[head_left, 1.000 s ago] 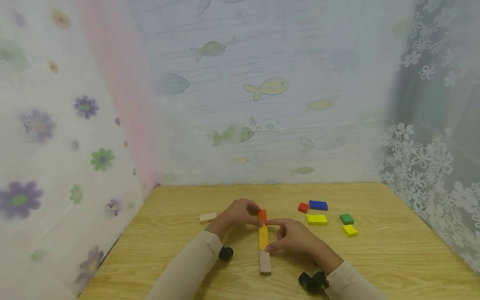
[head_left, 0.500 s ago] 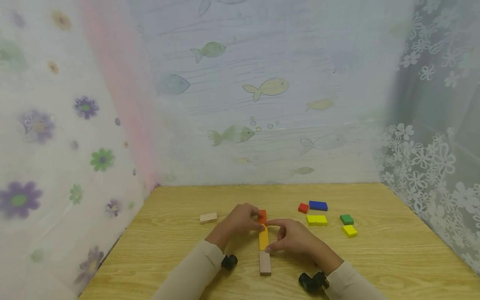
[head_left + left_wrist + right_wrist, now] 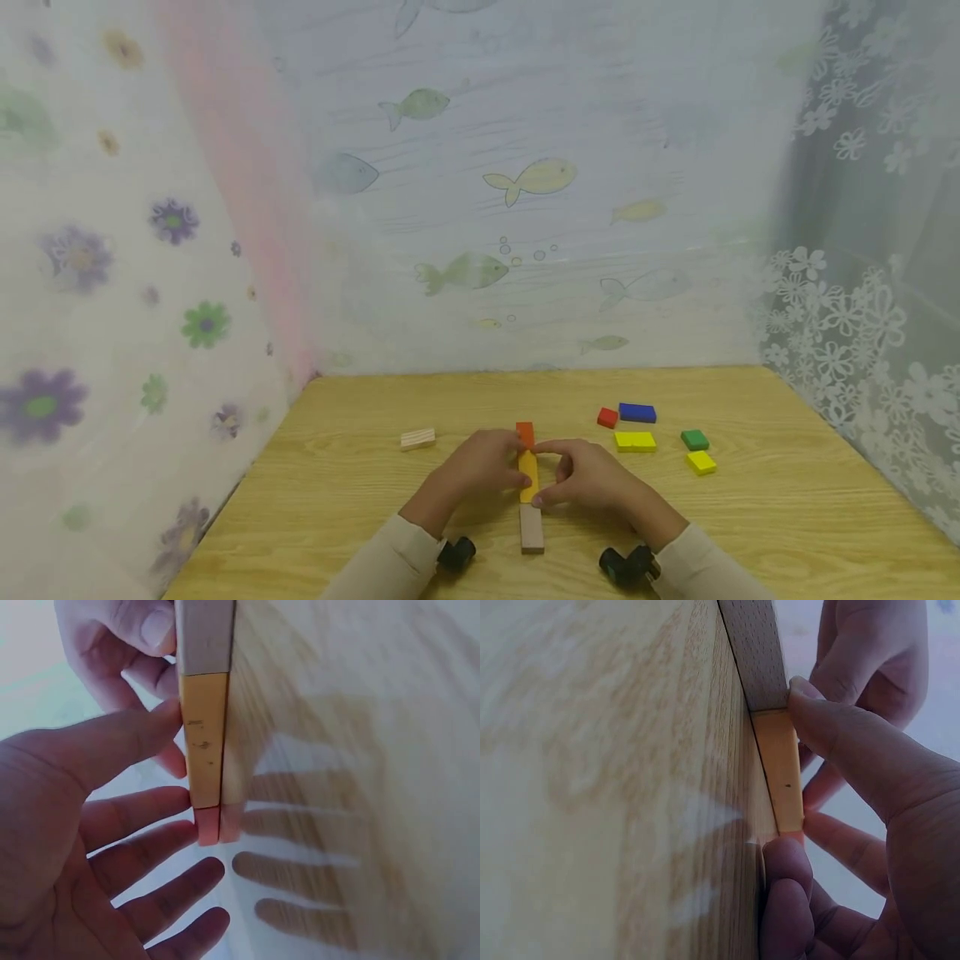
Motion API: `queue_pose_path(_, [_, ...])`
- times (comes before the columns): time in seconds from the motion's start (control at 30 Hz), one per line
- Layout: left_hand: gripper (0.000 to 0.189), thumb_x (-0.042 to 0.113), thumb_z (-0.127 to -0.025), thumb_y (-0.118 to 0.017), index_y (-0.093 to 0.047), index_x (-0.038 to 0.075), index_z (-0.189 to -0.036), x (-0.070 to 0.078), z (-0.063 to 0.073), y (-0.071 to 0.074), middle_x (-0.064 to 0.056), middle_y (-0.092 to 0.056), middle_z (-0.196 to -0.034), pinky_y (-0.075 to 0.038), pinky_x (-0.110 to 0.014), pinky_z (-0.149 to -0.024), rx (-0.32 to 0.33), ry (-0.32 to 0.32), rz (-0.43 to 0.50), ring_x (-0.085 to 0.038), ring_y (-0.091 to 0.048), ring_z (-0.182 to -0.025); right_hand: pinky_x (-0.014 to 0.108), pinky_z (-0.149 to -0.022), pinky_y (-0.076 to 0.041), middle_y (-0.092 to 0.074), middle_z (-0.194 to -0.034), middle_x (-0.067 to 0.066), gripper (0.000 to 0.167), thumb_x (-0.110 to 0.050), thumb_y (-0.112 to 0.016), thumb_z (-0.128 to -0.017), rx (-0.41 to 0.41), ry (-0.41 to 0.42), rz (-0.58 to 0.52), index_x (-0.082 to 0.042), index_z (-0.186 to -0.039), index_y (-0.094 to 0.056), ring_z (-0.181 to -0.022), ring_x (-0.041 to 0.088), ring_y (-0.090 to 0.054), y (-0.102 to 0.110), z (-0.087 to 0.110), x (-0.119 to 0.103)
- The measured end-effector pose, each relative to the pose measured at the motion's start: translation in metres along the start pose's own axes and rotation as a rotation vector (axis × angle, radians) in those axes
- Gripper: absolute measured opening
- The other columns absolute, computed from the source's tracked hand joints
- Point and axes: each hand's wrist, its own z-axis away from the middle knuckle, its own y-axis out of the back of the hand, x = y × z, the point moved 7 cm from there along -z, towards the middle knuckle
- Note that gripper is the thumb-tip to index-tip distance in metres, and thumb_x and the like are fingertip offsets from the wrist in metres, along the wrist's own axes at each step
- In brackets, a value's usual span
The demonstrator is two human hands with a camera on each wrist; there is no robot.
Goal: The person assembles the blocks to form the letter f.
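Note:
Three blocks lie end to end in a straight row on the wooden table: a red block (image 3: 524, 432) farthest off, an orange block (image 3: 530, 465) in the middle and a light brown block (image 3: 532, 531) nearest. From the left side, my left hand (image 3: 482, 463) touches the row. Its thumb meets the orange block (image 3: 204, 742) in the left wrist view, and its fingers stretch toward the red block (image 3: 208, 826). My right hand (image 3: 588, 473) is on the other side, thumb at the orange-brown joint and index finger near the orange-red joint. Its other fingers are bent.
Right of the row lie a small red block (image 3: 607, 418), a blue block (image 3: 637, 413), a long yellow block (image 3: 635, 442), a green block (image 3: 694, 440) and a short yellow block (image 3: 701, 463). A striped pale block (image 3: 417, 439) lies to the left. Patterned curtains surround the table.
My left hand has slid toward me along the row, from beside the red block to beside the orange one. My right hand and the blocks stay put.

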Motion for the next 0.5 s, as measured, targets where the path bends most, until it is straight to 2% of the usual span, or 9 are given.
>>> queue_pose_path(0.17, [0.056,0.042,-0.088,-0.082,-0.069,0.016,-0.136,0.0002,0.0070,0.0020,-0.001,-0.062,-0.146,-0.050,-0.042,-0.110,-0.038,-0.033,-0.045,-0.022,-0.058,-0.135,0.026,-0.053,-0.044,-0.064,-0.076,0.002,0.079,-0.042,-0.092,-0.077,-0.004,0.002,-0.010,-0.018,-0.146,-0.061,-0.063,0.013,-0.055,-0.0008,0.0005,-0.0024])
queue_pose_path(0.27, [0.062,0.048,-0.087,-0.082,-0.068,0.017,-0.138,0.0002,0.0083,0.0031,-0.001,-0.060,-0.148,-0.049,-0.042,-0.111,-0.064,-0.070,-0.063,-0.022,-0.057,-0.137,0.026,-0.054,-0.045,-0.064,-0.076,0.001,0.079,-0.044,-0.092,-0.077,-0.004,-0.004,0.003,-0.019,-0.145,-0.061,-0.064,0.013,-0.055,-0.0002,0.0009,-0.0021])
queue_pose_path(0.5, [0.079,0.063,-0.082,-0.080,-0.063,0.020,-0.145,-0.0039,0.0086,0.0017,0.001,-0.052,-0.156,-0.047,-0.043,-0.114,-0.093,-0.096,-0.082,-0.022,-0.053,-0.142,0.026,-0.055,-0.046,-0.064,-0.076,0.000,0.080,-0.047,-0.091,-0.076,-0.008,-0.013,0.027,-0.021,-0.146,-0.061,-0.065,0.013,-0.056,0.0004,0.0009,0.0014])
